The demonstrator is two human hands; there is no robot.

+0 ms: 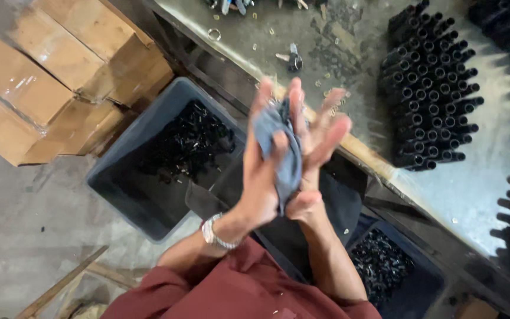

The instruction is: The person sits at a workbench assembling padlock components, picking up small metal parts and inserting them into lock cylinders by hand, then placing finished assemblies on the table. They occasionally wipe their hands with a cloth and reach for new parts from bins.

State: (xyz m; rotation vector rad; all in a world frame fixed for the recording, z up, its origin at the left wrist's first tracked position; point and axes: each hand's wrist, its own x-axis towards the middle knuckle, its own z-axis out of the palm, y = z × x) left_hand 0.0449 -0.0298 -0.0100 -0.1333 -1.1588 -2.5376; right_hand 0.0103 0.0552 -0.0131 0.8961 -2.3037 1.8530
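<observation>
A grey-blue cloth [284, 155] is pressed between my two palms, held up above a dark bin. My left hand [262, 177] lies over the cloth with its thumb across the fabric; a metal watch [215, 234] sits on that wrist. My right hand [317, 139] is behind the cloth, fingers spread and blurred. Both forearms come out of dark red sleeves [231, 289] at the bottom.
A dark plastic bin [119, 177] holding small black parts stands on the floor below my hands; another bin [408, 283] of such parts is at lower right. Several black tubes [429, 88] stand packed on the workbench [473, 189]. Cardboard boxes [60, 65] fill the upper left.
</observation>
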